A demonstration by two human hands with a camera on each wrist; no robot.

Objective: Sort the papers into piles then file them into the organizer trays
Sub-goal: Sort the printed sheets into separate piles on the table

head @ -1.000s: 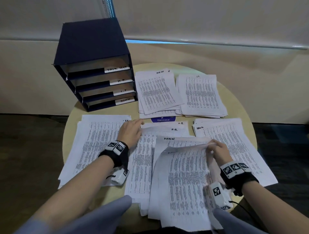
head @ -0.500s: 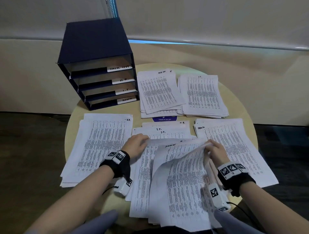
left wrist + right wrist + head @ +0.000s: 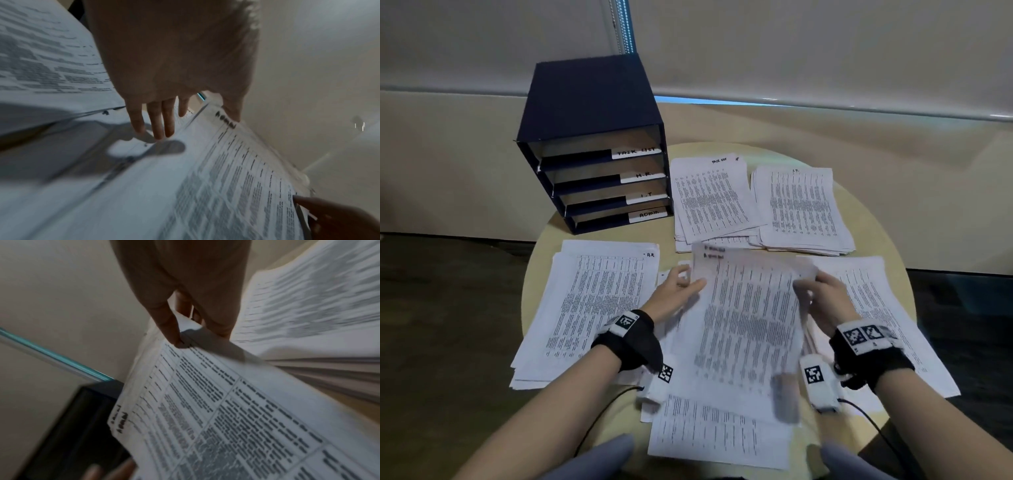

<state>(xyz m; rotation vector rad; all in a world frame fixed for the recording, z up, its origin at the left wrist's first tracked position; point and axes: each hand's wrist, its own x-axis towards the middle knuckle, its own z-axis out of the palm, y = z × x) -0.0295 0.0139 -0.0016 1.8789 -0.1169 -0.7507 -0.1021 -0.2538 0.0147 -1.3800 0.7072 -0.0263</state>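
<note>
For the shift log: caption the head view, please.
Left hand and right hand hold a sheet above the table, organizer behind.

Inspected from the organizer point(image 3: 592, 113) outward. The organizer is dark blue board with a matt finish; its tray labels point(image 3: 637, 152) are white matt paper. The paper piles point(image 3: 801, 209) to its right are thin white printed paper, matt. The sheet point(image 3: 750, 325) I hold in front of it is the same stock and bends easily. The table point(image 3: 647, 233) beneath is pale, smooth, low-sheen wood-look. My wrist bands point(image 3: 633, 342) are black cloth with white plastic blocks.
</note>
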